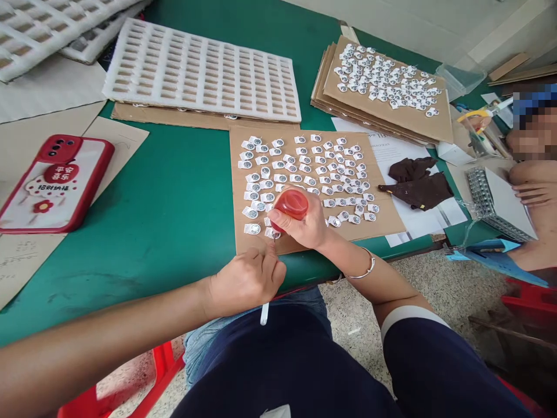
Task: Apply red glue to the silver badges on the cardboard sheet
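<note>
My right hand [311,226] is closed around a translucent red squeeze bottle [292,204], held low over the front left part of a cardboard sheet [391,219]. Rows of small white tagged pieces with round dark-ringed faces [251,229] lie on the sheet. Just in front of the sheet's near edge, my left hand [250,280] is closed on a thin tool with a white handle [264,314]. The handle's end sticks out below the fist. A thin dark tip shows near one piece [272,233] under the bottle; its exact contact is hidden.
White foam trays [204,75] lie behind. Stacked cardboard sheets [326,87] carry more pieces at back right. A red-cased phone [56,183] lies left, a dark brown cloth [420,183] on papers right. Another person's hand [528,194] is beside a clear-sided box [500,203].
</note>
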### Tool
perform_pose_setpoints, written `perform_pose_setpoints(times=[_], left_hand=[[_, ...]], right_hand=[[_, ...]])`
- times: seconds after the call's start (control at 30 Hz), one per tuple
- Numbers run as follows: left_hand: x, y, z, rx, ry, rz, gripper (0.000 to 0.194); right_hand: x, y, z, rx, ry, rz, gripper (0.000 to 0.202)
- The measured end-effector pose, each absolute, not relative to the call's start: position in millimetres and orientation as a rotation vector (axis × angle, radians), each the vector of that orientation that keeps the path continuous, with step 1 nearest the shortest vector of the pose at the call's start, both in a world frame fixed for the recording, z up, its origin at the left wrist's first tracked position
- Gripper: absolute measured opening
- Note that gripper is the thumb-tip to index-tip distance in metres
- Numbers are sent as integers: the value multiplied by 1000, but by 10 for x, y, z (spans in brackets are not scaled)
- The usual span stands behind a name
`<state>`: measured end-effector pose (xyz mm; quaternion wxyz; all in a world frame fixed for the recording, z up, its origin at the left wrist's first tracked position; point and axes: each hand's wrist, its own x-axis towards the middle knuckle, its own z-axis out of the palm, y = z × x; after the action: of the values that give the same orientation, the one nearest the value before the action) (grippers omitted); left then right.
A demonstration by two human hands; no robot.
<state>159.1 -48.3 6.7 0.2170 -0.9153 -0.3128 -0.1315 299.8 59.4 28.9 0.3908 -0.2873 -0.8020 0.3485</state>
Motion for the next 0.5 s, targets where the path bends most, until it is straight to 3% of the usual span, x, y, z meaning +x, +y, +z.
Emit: perform_pose_setpoints(times=[0.5], left_hand=[[1593, -472, 94, -2539, -879, -384, 10]], right_hand=[[2983, 615, 257, -742, -2002, 889, 23]])
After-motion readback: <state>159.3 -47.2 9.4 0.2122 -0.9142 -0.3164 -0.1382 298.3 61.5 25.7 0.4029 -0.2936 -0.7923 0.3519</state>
